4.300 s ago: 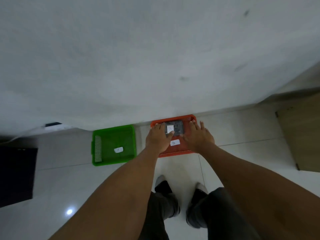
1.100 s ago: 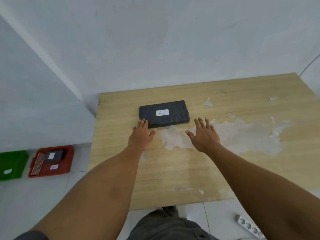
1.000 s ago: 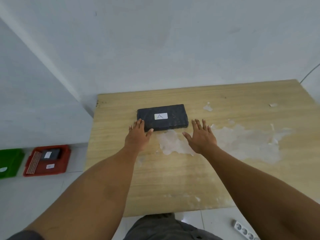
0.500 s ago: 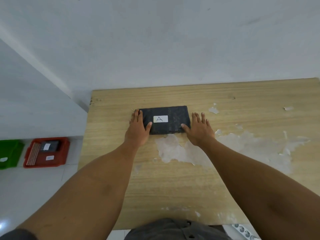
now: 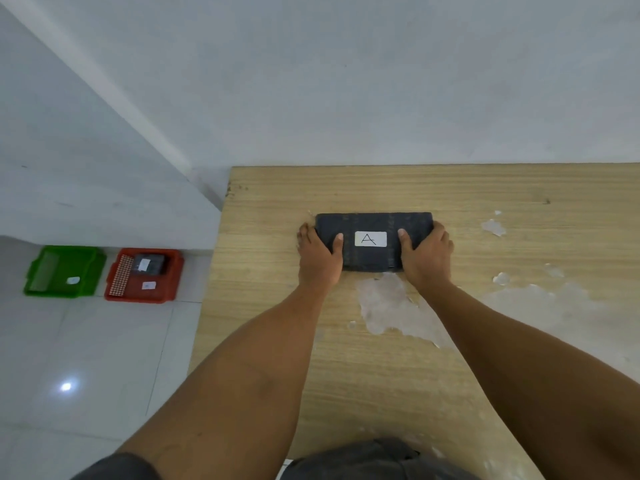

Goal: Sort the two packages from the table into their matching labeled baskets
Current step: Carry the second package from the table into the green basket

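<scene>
A flat black package (image 5: 372,223) with a white label marked A lies on the wooden table (image 5: 381,341). My left hand (image 5: 318,258) grips its left end, thumb on top. My right hand (image 5: 427,256) grips its right end the same way. On the floor to the left sits a red basket (image 5: 119,289) with a white label, holding another dark package (image 5: 149,263). Beside it on the left stands a green basket (image 5: 86,275) with a white label and nothing else inside.
A white wall runs behind the table and baskets. The table's left edge drops to white floor tiles (image 5: 86,358). Worn pale patches (image 5: 391,303) mark the tabletop near my right forearm.
Both hands moved forward from the tabletop and closed on the ends of the A package. Earlier, they were at the red basket with the other package.
</scene>
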